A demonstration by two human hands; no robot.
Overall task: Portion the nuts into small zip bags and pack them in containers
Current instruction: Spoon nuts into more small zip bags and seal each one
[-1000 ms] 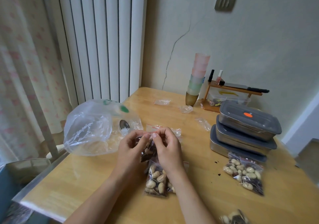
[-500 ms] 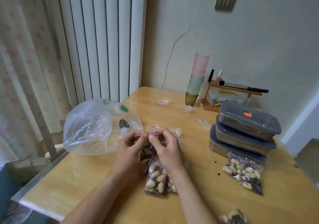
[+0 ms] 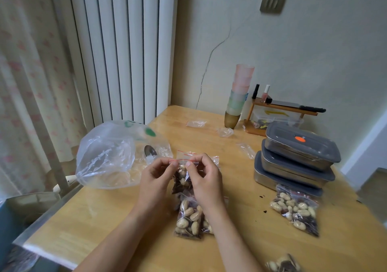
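Both hands have drawn slightly apart along the red zip strip: left hand (image 3: pixel 156 179) and right hand (image 3: pixel 206 179) pinch the small zip bag of nuts (image 3: pixel 182 176), just right of the big plastic bag (image 3: pixel 109 156), above a filled bag (image 3: pixel 189 217).

I see a pale cream wall (image 3: pixel 293 47) ahead, with a thin dark crack (image 3: pixel 211 62) running down it to the tabletop (image 3: pixel 109 215), which is light wood with a glossy finish. A small grey-brown plaque (image 3: pixel 272 0) hangs high on the wall. To the left stands a white ribbed radiator panel (image 3: pixel 125 47); beside it hangs a sheer curtain (image 3: pixel 31 83) with a faint pink print, daylight coming softly through. At far right I note white trim (image 3: pixel 364 143) and a strip of brownish floor (image 3: pixel 374 185). Lighting is diffuse and even.
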